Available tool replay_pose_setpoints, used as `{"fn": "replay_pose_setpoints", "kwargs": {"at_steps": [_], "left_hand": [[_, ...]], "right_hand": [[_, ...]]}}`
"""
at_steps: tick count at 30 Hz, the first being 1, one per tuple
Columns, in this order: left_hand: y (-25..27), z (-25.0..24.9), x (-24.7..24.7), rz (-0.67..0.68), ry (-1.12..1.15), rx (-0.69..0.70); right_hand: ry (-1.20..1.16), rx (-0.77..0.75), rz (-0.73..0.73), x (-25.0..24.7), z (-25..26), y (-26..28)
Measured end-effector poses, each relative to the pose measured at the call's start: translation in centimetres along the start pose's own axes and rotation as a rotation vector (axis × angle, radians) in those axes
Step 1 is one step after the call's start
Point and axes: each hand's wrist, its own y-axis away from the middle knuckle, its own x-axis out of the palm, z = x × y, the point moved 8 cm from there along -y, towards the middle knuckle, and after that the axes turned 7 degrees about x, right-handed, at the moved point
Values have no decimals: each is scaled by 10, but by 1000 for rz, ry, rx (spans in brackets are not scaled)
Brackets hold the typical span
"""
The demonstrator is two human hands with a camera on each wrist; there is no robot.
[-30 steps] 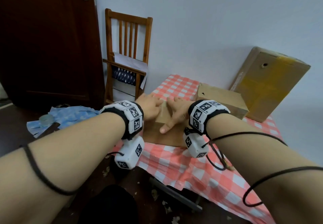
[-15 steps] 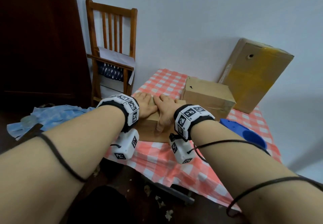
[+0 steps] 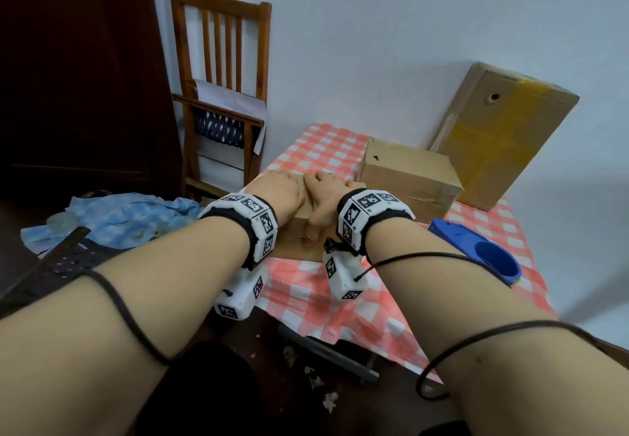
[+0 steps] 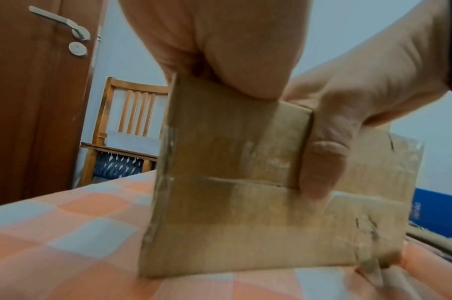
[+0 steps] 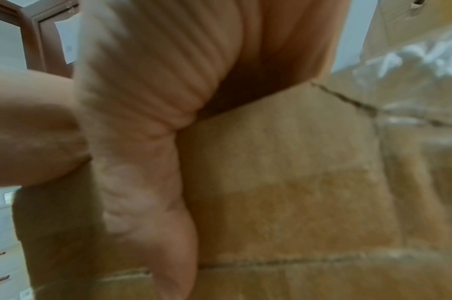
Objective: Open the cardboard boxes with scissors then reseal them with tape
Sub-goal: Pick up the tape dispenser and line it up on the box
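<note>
A small brown cardboard box [image 3: 295, 244] [image 4: 245, 219] [image 5: 284, 182] stands on the red-checked tablecloth [image 3: 323, 296], near the table's front left edge. My left hand [image 3: 277, 187] [image 4: 220, 50] lies palm down on the left part of its top; its fingers are hidden behind the hand. My right hand [image 3: 323, 199] lies flat on the top right beside it, the two hands touching. The right thumb [image 4: 322, 162] [image 5: 142, 172] runs straight down the box's near face, across a taped seam. No scissors are in view.
A second, mid-sized box [image 3: 408, 177] stands just behind and right. A large box with yellow tape [image 3: 503, 132] leans on the wall. A blue plastic tool [image 3: 476, 248] lies right of my right wrist. A wooden chair [image 3: 221, 95], blue cloth [image 3: 119, 214] and dark door are at left.
My hands have drawn closer together on the box top. The view has swung right, bringing the blue tool into sight. The box has stayed in place.
</note>
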Motion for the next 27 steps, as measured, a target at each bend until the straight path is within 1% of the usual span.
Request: {"fn": "replay_pose_setpoints", "kwargs": {"at_steps": [3, 5, 8, 11, 13, 15, 18, 20, 24, 27], "left_hand": [[13, -2, -3, -64, -36, -6], [25, -4, -1, -112, -65, 23], [40, -8, -3, -101, -59, 35], [49, -16, -4, -61, -112, 44], [46, -13, -9, -91, -114, 26], [39, -11, -12, -71, -103, 6], [21, -5, -12, 24, -114, -32], [11, 0, -12, 57, -110, -51], [-3, 8, -16, 69, -98, -64], [-4, 13, -5, 58, 4, -90]], "right_hand": [[12, 7, 1, -1, 0, 3], [15, 12, -2, -2, 0, 4], [16, 14, -6, -2, 0, 5], [0, -6, -34, -3, 0, 8], [3, -22, -40, -3, -1, 10], [3, -39, -35, -3, -1, 10], [1, -54, -46, -3, -2, 8], [8, -56, -43, -2, -2, 6], [-19, -52, -47, -1, -2, 3], [-16, -39, -41, 1, -1, 2]]}}
